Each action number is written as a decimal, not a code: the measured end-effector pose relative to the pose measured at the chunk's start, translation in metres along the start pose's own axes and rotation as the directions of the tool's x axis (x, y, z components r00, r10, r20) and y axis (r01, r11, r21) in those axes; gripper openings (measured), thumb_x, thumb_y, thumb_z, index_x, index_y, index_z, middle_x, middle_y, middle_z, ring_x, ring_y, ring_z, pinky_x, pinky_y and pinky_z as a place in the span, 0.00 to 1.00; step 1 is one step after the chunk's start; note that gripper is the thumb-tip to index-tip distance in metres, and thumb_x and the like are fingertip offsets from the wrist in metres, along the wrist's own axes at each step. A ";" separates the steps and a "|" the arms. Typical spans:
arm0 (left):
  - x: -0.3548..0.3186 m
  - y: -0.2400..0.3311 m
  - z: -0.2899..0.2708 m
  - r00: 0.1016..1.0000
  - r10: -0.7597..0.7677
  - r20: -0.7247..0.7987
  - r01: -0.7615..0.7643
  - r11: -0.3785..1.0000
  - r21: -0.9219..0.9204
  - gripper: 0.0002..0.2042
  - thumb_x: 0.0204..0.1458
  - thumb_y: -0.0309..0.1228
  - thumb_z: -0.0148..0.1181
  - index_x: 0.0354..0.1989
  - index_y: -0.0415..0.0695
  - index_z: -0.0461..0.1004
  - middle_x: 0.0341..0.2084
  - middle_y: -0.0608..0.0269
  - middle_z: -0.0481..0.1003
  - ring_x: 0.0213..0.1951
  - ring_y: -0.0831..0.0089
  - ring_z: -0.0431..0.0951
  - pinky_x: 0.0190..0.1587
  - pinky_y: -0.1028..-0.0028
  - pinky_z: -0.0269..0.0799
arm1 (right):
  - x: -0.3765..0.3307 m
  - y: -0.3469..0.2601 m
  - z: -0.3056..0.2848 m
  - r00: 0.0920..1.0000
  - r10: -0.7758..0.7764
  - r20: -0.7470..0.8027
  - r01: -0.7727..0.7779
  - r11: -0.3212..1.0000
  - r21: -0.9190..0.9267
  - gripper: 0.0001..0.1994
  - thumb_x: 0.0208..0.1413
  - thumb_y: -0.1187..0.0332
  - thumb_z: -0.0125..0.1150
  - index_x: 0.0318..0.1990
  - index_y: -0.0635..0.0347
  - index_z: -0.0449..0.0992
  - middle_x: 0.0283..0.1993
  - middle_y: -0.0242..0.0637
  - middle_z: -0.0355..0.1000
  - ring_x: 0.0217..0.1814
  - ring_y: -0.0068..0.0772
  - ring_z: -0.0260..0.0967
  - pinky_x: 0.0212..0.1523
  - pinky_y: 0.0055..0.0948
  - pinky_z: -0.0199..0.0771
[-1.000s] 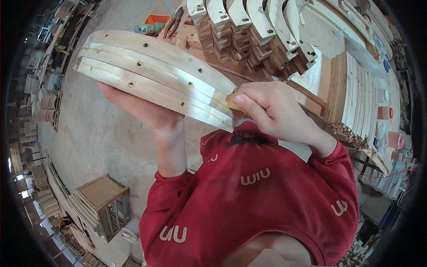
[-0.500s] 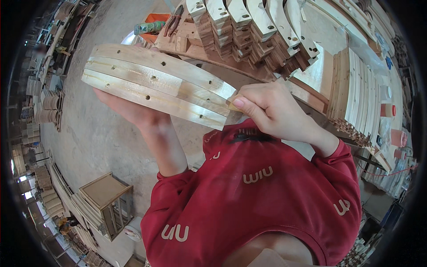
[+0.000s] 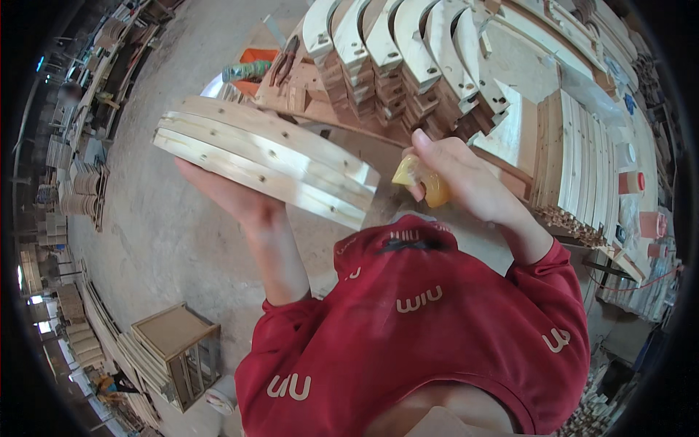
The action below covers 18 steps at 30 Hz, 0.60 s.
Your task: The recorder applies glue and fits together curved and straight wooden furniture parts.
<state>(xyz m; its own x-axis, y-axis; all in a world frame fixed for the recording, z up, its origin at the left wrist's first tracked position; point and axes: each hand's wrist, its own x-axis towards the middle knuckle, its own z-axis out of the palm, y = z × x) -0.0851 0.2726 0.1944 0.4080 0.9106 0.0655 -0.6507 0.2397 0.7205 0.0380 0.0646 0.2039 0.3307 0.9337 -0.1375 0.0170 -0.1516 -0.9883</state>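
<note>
My left hand (image 3: 237, 198) supports a stack of curved wooden slats (image 3: 273, 156) from below, its fingers mostly hidden behind the wood. The slats lie side by side, with small dark holes along their pale edges and thin yellowish lines at the seams. Just past the right end of the slats, my right hand (image 3: 466, 178) is closed round a soft, glossy yellow piece (image 3: 437, 191), bent over; its exact kind I cannot make out. A small gap separates the yellow piece from the wood.
Ahead, a workbench (image 3: 378, 130) bears stacked curved wooden parts (image 3: 411, 44), pliers (image 3: 285, 62) and an orange bin (image 3: 255, 55) with a green bottle (image 3: 246, 71). More slats (image 3: 575, 156) stand at the right. A wooden frame (image 3: 177, 328) sits on the floor at lower left.
My right hand has come away from the end of the slats, and the yellow piece shows more fully. The slats have shifted slightly toward me and tilted.
</note>
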 end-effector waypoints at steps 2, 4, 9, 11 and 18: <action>0.001 -0.007 0.001 0.998 0.030 0.061 -0.034 0.997 0.064 0.26 0.55 0.51 0.33 0.49 0.41 0.63 0.32 0.54 0.73 0.33 0.57 0.75 0.39 0.59 0.74 | 0.008 0.003 -0.012 0.999 0.028 -0.020 -0.026 0.995 0.092 0.28 0.61 0.45 0.34 0.21 0.59 0.67 0.17 0.24 0.60 0.21 0.17 0.56 0.21 0.20 0.55; -0.010 -0.015 0.010 0.994 0.002 0.113 -0.012 0.996 0.088 0.27 0.58 0.51 0.29 0.55 0.42 0.57 0.43 0.57 0.67 0.44 0.62 0.69 0.49 0.64 0.66 | 0.016 0.009 -0.021 0.999 0.017 -0.039 -0.006 0.960 0.280 0.25 0.62 0.47 0.34 0.23 0.55 0.68 0.19 0.23 0.60 0.20 0.14 0.54 0.20 0.16 0.53; -0.046 -0.037 0.014 0.886 -0.185 0.426 0.026 0.936 0.352 0.34 0.58 0.56 0.27 0.62 0.38 0.48 0.57 0.56 0.59 0.57 0.69 0.59 0.59 0.69 0.54 | 0.018 -0.016 -0.034 0.962 -0.103 -0.252 0.135 0.985 0.112 0.24 0.63 0.48 0.33 0.29 0.57 0.68 0.22 0.23 0.60 0.22 0.14 0.53 0.22 0.16 0.55; -0.052 -0.040 0.006 0.788 -0.233 0.569 0.015 0.932 0.361 0.35 0.57 0.57 0.28 0.61 0.37 0.49 0.56 0.55 0.60 0.56 0.68 0.61 0.58 0.70 0.55 | 0.015 -0.036 -0.028 0.931 -0.197 -0.307 0.229 0.971 0.071 0.23 0.63 0.49 0.34 0.31 0.58 0.68 0.25 0.24 0.60 0.25 0.14 0.54 0.26 0.16 0.56; -0.055 -0.055 0.007 0.507 -0.468 0.724 0.134 0.873 0.470 0.41 0.52 0.62 0.37 0.58 0.32 0.54 0.51 0.53 0.65 0.53 0.68 0.65 0.56 0.71 0.57 | 0.021 -0.055 -0.044 0.774 -0.542 -0.327 0.464 0.838 -0.289 0.22 0.64 0.52 0.34 0.37 0.62 0.69 0.31 0.26 0.62 0.33 0.15 0.55 0.35 0.17 0.55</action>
<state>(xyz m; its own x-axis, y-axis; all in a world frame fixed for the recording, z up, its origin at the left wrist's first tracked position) -0.0674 0.2074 0.1562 0.9748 0.1064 0.1960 -0.2122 0.1729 0.9618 0.0852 0.0782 0.2584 0.5554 0.6990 0.4504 0.4400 0.2125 -0.8725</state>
